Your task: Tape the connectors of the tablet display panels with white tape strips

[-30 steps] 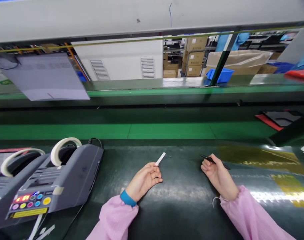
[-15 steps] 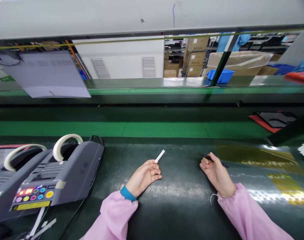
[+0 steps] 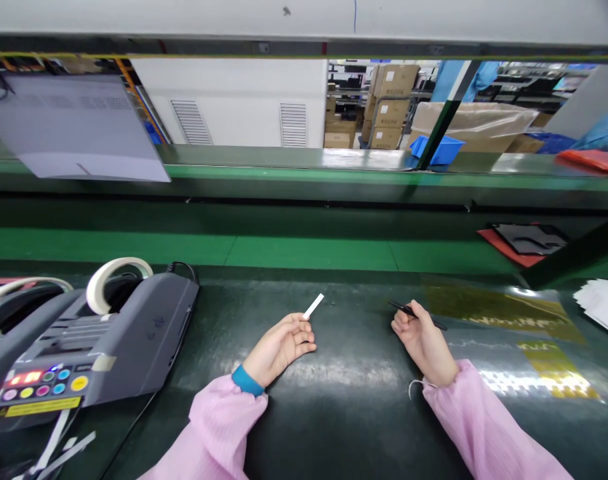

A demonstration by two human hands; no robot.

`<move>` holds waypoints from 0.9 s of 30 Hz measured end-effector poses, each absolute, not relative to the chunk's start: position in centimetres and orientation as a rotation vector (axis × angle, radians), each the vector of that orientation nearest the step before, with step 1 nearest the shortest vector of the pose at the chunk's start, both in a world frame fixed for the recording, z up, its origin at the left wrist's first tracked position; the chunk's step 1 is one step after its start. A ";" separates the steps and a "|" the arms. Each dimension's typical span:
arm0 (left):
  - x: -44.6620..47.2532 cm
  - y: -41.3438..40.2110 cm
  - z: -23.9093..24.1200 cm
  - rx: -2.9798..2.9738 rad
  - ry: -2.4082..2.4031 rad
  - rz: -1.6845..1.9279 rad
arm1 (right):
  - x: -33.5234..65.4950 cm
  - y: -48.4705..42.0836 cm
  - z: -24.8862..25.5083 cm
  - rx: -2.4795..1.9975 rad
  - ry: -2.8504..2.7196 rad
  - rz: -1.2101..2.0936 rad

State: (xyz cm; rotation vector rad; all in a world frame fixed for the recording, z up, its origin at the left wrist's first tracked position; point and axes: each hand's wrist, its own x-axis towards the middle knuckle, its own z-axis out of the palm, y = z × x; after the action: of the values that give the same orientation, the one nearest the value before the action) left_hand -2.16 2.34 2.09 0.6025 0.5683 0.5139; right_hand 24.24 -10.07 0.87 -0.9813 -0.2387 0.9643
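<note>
My left hand (image 3: 280,345) rests on the dark green bench mat (image 3: 354,400) and pinches a short white strip of tape (image 3: 314,306) that sticks up and to the right from my fingertips. My right hand (image 3: 424,340) rests on the mat about a hand's width to the right and holds black tweezers (image 3: 415,313), their tips pointing left. Both arms wear pink sleeves. Nothing lies on the mat between the two hands.
A grey tape dispenser machine (image 3: 84,340) with white tape rolls and coloured buttons stands at the left, cut strips hanging at its front. A green conveyor belt (image 3: 309,252) runs behind the mat. A red-and-black tray (image 3: 521,238) and white papers (image 3: 601,303) lie at the right.
The view has shifted a little, so everything sits slightly lower left in the picture. Both hands keep the same pose and the same hold on the tape strip and the tweezers.
</note>
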 end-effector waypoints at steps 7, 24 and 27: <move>-2.1 2.4 2.3 0.600 0.568 0.521 | 23.8 -10.2 1.1 -1.048 -0.346 0.839; 0.1 3.3 1.6 0.653 0.537 0.503 | 51.1 -7.4 3.3 -2.615 -1.086 -0.206; 0.1 3.5 0.9 0.643 0.513 0.483 | 54.5 -7.2 2.4 -2.709 -1.004 -0.276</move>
State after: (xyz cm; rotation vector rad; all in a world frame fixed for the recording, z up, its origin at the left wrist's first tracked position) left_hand 0.15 3.52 0.90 0.6431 0.5131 0.4832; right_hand 54.54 -7.18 2.40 -2.7091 -1.0045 -0.2756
